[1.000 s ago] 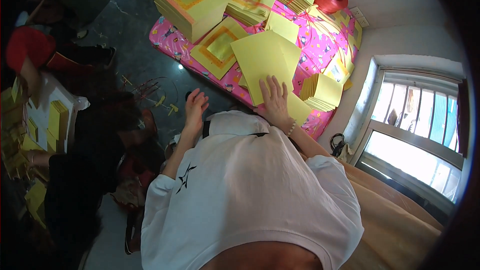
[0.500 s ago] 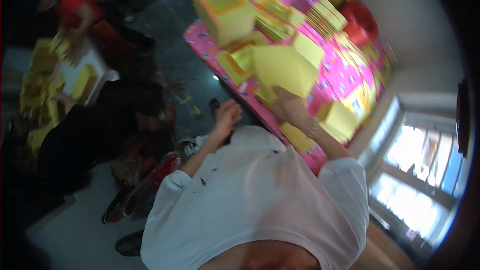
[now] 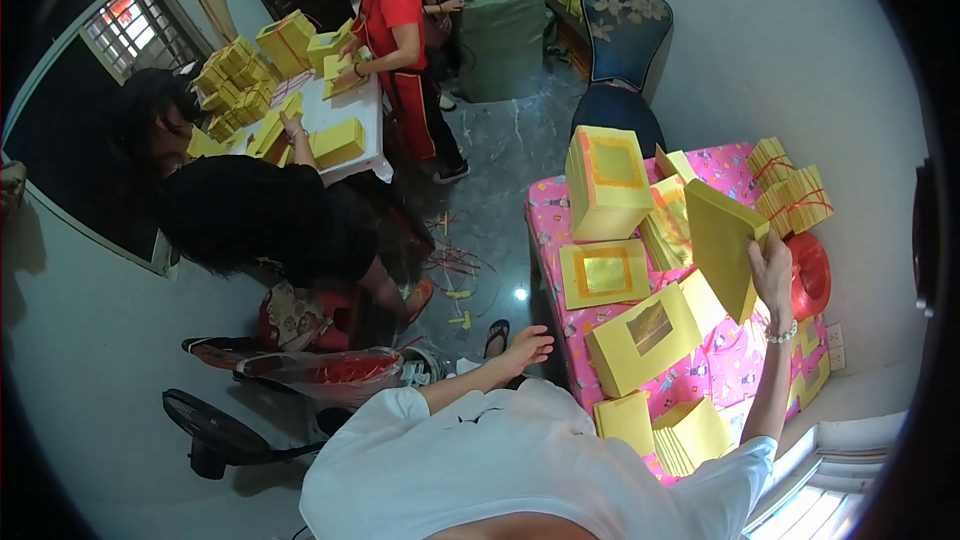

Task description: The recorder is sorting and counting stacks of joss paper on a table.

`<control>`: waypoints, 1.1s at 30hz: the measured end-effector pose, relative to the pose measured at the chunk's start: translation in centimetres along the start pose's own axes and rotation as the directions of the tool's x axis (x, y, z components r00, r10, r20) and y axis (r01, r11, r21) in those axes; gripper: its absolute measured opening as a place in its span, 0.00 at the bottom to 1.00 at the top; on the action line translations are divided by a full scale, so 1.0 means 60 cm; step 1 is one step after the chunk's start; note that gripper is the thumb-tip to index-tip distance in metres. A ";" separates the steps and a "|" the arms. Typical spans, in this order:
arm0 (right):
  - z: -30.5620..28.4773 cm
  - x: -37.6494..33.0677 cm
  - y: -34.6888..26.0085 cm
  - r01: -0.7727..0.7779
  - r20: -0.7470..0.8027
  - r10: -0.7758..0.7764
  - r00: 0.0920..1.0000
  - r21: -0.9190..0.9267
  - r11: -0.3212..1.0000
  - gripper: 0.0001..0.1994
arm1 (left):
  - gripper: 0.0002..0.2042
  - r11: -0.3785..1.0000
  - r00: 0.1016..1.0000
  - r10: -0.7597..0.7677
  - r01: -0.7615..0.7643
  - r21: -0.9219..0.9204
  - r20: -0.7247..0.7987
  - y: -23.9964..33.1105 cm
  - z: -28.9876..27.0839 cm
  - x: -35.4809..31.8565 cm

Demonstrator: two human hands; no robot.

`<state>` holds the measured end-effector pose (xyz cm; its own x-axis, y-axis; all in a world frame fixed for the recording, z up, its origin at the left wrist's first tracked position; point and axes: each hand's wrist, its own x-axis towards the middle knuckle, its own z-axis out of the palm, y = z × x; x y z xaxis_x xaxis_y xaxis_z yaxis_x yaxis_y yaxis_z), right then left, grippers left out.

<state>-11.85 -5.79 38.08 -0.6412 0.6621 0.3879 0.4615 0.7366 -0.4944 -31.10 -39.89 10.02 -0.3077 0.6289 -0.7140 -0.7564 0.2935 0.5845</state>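
My right hand (image 3: 771,278), a beaded bracelet on its wrist, grips the near right edge of a thick stack of yellow paper (image 3: 722,248). The stack is tilted and raised over the pink patterned table (image 3: 545,208). Below and left of it lies a yellow paper block (image 3: 640,338) with a brownish-gold square on top. Beyond that lies a yellow stack with a shiny gold square (image 3: 603,275), and a tall yellow stack (image 3: 608,185) stands at the far left corner. My left hand (image 3: 527,348) hovers empty beside the table's left edge, fingers apart.
Two people handle yellow paper at a white table (image 3: 350,125) on the left. A blue chair (image 3: 622,50) stands behind the pink table; a red ring-shaped roll (image 3: 810,275) sits on its right side. Red strings (image 3: 455,262) litter the floor. A black fan (image 3: 225,435) stands lower left.
The view has swung, showing more of the room on the left. My right hand has lifted the yellow paper stack and tilted it steeply. My left hand stays empty.
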 end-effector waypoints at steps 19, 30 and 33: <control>0.142 0.088 -0.175 0.112 0.269 -0.175 0.947 0.231 0.966 0.14 | 0.23 0.997 1.000 -0.020 0.018 -0.074 -0.016 0.009 -0.013 0.003; 0.191 0.054 -0.231 0.211 0.389 -0.240 0.889 0.117 0.970 0.13 | 0.23 0.870 0.980 0.045 0.058 -0.489 0.195 0.075 -0.010 0.027; 0.218 -0.012 -0.267 0.256 0.436 -0.273 0.858 0.098 0.962 0.14 | 0.22 0.724 0.957 0.001 0.201 -0.660 0.292 0.149 0.040 -0.006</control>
<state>-26.81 -19.86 35.54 -0.9430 0.3070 0.1283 0.2199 0.8644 -0.4521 -36.39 -35.75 16.42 -0.1266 0.8118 -0.5700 -0.9903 -0.1365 0.0256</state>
